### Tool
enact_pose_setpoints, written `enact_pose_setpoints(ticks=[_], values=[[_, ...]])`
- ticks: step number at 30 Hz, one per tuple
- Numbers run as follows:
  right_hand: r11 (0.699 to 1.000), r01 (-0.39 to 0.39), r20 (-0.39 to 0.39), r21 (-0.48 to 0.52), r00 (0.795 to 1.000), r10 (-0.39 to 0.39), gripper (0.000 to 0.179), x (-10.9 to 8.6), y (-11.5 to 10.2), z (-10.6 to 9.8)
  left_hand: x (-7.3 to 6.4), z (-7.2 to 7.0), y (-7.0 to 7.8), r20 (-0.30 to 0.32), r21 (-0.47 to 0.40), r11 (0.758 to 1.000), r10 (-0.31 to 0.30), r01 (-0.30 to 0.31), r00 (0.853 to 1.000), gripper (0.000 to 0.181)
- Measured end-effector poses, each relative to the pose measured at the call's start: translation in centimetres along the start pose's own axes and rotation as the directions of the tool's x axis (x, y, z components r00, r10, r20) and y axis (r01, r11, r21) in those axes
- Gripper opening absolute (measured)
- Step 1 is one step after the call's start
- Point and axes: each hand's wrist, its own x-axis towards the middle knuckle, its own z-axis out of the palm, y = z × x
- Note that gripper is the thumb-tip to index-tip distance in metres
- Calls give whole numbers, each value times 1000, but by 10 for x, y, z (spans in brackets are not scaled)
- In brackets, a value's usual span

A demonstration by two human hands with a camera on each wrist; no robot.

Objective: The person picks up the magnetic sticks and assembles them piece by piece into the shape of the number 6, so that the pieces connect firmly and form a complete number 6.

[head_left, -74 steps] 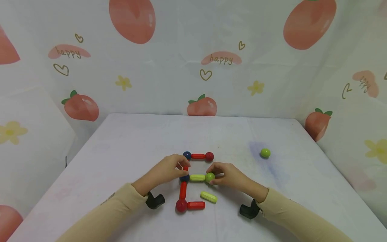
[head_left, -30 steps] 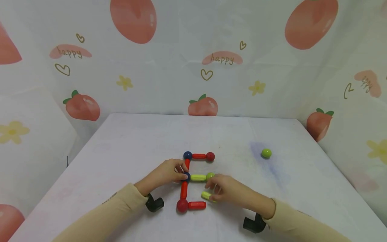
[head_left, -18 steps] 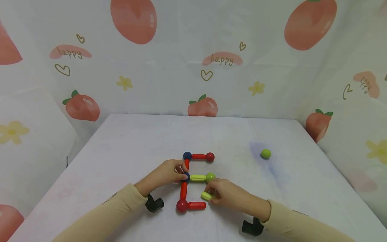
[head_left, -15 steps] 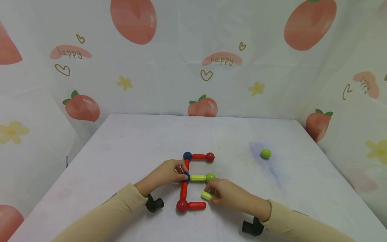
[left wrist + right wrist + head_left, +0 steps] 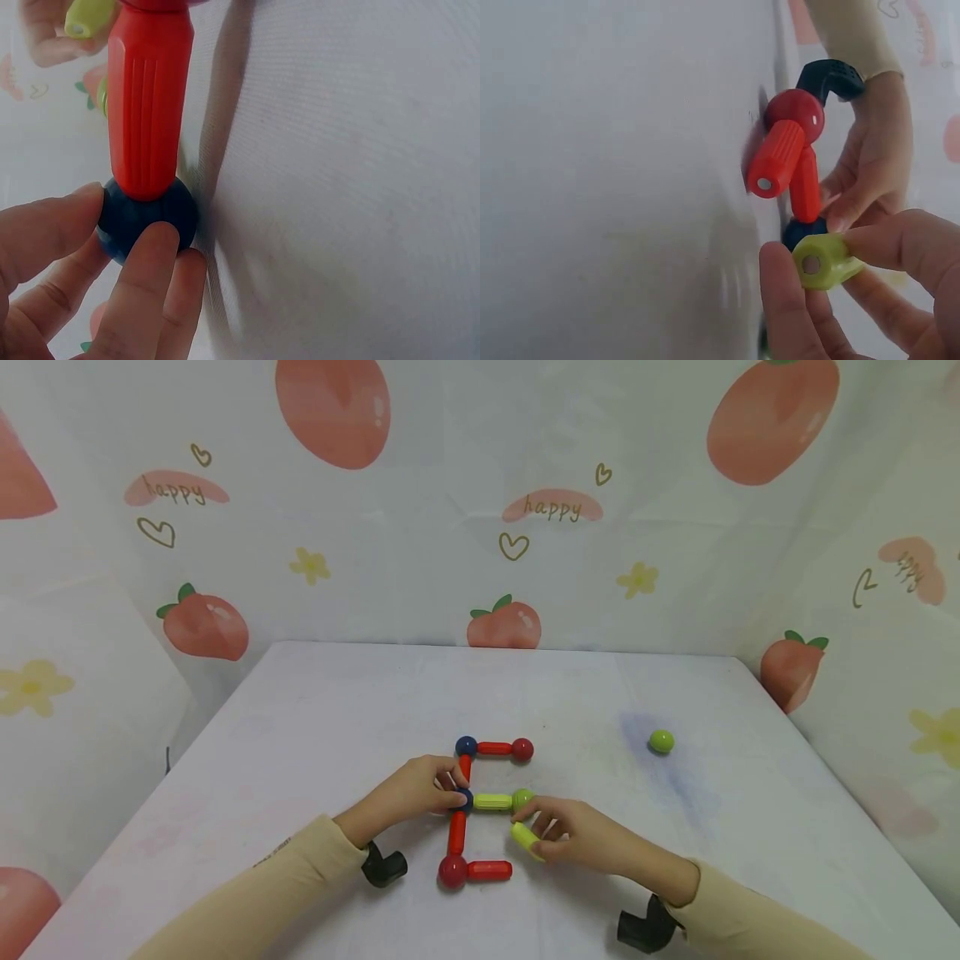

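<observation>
My left hand holds a dark blue ball between thumb and fingers, at the middle joint of a figure made of magnetic rods and balls. Red rods run from that ball to a near red ball and to a far blue ball. A yellow-green rod reaches from the held ball to a green ball. My right hand pinches a loose yellow-green magnetic rod, tilted, just in front of the green ball. A round metal end shows on it in the right wrist view.
A far red rod ends in another red ball. The near red rod has a bare right end. One loose green ball lies on the white table at the right. Patterned cloth hangs behind.
My right hand has left the green ball, taken hold of the loose yellow-green rod and shifted it slightly right, tilting it. My left hand stays at the middle blue ball.
</observation>
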Motion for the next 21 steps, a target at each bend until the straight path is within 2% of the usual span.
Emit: enact_pose_setpoints(ticks=[4,6,14,21], values=[[988,-31,19,150,999,28,32,-2,4,0,0,0,0,0,3,1000,-4,4,1000,11],[980,-46,12,194,999,45,33,-2,5,1,-1,0,0,0,2,1000,-3,3,1000,11],[962,-69,-46,262,995,84,34,-3,7,4,0,0,0,3,-1,1000,6,-6,1000,11],[942,-200,-31,270,976,217,27,4,7,6,2,-1,-2,3,-5,1000,3,-3,1000,11]])
